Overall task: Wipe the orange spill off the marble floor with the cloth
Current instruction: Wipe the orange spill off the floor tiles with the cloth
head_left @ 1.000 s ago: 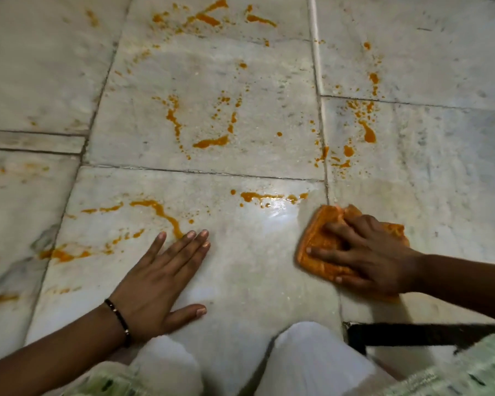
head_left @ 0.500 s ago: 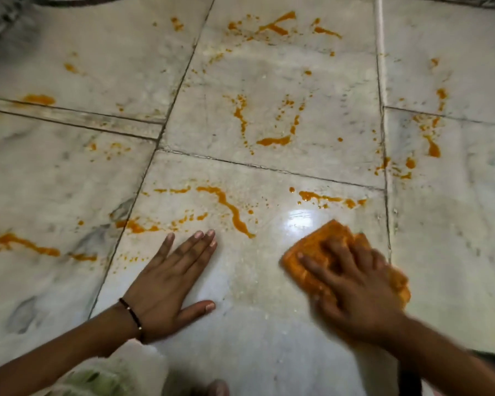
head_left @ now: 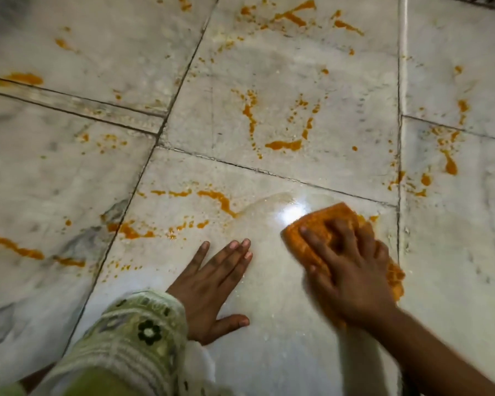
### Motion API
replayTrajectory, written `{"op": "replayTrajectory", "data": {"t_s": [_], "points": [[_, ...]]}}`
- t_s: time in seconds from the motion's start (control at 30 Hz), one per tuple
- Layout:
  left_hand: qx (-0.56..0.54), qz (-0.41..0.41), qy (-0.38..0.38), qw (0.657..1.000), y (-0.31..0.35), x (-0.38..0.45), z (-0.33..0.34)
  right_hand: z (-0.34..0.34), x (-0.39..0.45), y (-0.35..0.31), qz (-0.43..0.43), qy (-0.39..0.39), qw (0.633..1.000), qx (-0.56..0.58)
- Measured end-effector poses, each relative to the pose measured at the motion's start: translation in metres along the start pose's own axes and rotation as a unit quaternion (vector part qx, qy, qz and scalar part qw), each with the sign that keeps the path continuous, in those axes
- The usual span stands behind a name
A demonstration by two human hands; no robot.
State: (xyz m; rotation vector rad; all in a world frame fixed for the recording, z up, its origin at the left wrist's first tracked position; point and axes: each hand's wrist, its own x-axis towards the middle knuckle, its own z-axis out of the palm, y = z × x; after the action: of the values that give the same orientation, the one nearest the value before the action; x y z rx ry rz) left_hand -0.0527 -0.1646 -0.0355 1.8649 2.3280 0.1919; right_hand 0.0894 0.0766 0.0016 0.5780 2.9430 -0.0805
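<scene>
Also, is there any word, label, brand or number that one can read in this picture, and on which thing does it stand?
None: no writing shows.
The sleeve carries only a flower pattern.
The cloth, the marble floor and both hands, left hand and right hand, show no text.
</scene>
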Motion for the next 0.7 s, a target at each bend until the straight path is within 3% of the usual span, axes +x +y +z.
{"op": "replayTrajectory", "data": {"t_s": [0.07, 0.2, 0.33, 0.43, 0.5, 0.57, 0.7], "points": [[-0.011, -0.003, -0.008, 1.0, 0.001, 0.0, 0.0, 0.008, -0.014, -0.019, -0.005, -0.007, 1.0, -0.004], [-0.005, -0.005, -0.021, 1.0, 0.001, 0.001, -0.001, 0.008, 0.044, -0.029, -0.074, 0.013, 0.997, 0.004], [-0.017, 0.0, -0.015, 1.0, 0.005, 0.01, -0.016, 0.002, 0.05, 0.025, 0.06, 0.008, 0.998, 0.031], [-0.032, 0.027, -0.011, 0.999, 0.014, 0.042, -0.023, 0.001, -0.008, 0.06, 0.205, 0.037, 0.976, 0.058], [-0.028, 0.037, -0.013, 0.999, 0.018, 0.069, -0.02, 0.006, -0.041, 0.046, 0.232, 0.007, 0.97, 0.076], [-0.016, 0.053, -0.013, 0.998, 0.019, 0.095, -0.015, 0.011, -0.045, 0.027, 0.189, -0.02, 0.978, 0.082], [-0.001, 0.056, -0.025, 0.998, 0.015, 0.118, -0.006, 0.005, 0.017, 0.037, 0.086, 0.002, 0.995, 0.052]]}}
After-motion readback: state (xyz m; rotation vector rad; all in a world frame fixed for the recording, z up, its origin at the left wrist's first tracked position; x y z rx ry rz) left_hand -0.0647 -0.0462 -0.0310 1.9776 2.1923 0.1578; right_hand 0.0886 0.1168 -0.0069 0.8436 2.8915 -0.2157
